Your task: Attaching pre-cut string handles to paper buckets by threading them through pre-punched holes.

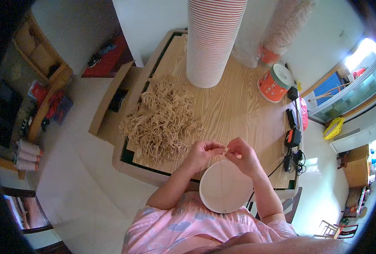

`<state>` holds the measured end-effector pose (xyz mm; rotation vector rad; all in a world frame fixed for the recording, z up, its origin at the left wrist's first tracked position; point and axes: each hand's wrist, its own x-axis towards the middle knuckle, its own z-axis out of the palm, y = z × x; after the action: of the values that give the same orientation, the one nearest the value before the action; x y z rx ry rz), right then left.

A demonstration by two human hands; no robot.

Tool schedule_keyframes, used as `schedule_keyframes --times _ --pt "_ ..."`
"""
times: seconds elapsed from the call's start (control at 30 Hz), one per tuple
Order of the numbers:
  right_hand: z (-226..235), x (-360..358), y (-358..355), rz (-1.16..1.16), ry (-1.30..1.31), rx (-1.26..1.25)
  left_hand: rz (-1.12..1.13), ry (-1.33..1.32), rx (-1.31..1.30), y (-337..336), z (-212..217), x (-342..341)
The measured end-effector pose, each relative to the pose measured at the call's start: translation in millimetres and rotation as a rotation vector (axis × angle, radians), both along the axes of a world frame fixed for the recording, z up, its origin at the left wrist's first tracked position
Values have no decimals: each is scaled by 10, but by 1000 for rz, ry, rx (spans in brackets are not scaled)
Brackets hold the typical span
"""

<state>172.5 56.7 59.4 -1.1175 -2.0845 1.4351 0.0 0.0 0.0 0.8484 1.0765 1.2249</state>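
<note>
My left hand (205, 153) and my right hand (242, 157) meet at the table's near edge, both with fingertips pinched on a thin tan string (222, 180). The string runs down from my fingers across the round white paper tub (211, 186), close against my body. Whether the string is fastened to the tub's near rim, I cannot tell. Just beyond my left hand lies a large tangled heap of tan strings (164, 118). The pinched ends of the string are mostly hidden by my fingers.
A tall stack of white tubs (213, 42) rises at the table's far side. An orange tub with a white lid (276, 83) stands at right, near a bagged stack (287, 29). Black adapters and cables (296, 144) line the right edge. A cardboard box (111, 101) adjoins the left edge.
</note>
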Motion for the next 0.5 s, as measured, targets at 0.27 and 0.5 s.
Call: schedule_keyframes --times 0.27,0.5 --pt "137 -11 -53 -14 -101 12 63 25 38 -61 117 -8" --pt "122 -5 -68 -41 -117 88 -50 98 -4 -38 142 27"
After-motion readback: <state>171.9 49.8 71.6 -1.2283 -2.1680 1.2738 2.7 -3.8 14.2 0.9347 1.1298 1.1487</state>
